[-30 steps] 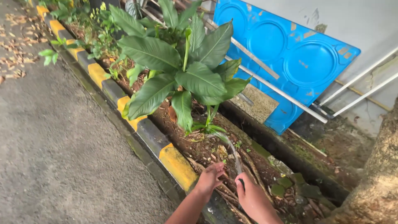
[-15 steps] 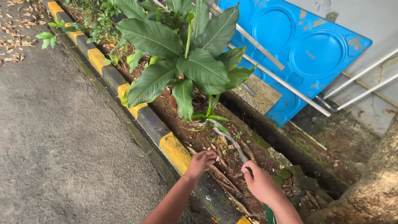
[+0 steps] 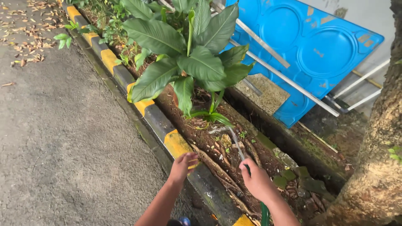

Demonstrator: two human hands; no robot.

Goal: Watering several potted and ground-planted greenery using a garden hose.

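Both hands sit a little further left and lower than half a second ago, and the view now shows more of the tree trunk [image 3: 379, 167] at the right edge. The right hand [image 3: 256, 181] is clenched around a green hose [image 3: 264, 212], which runs down from the fist to the bottom edge of the picture. A thin stream of water [image 3: 234, 142] leaves the hose end at the top of this fist and rises toward the base of the big-leaved plant [image 3: 188, 62]. This plant grows in the soil bed [image 3: 217, 146], between the curb and the concrete drain. The left hand [image 3: 182, 165] holds nothing; its fingers are loosely curled and it hovers over the yellow and black curb [image 3: 176, 144], at the edge of the soil bed. Left of the curb lies the grey pavement [image 3: 63, 146], with dry leaves near its upper left corner. A blue plastic panel [image 3: 305, 58] leans against the wall behind the plant.
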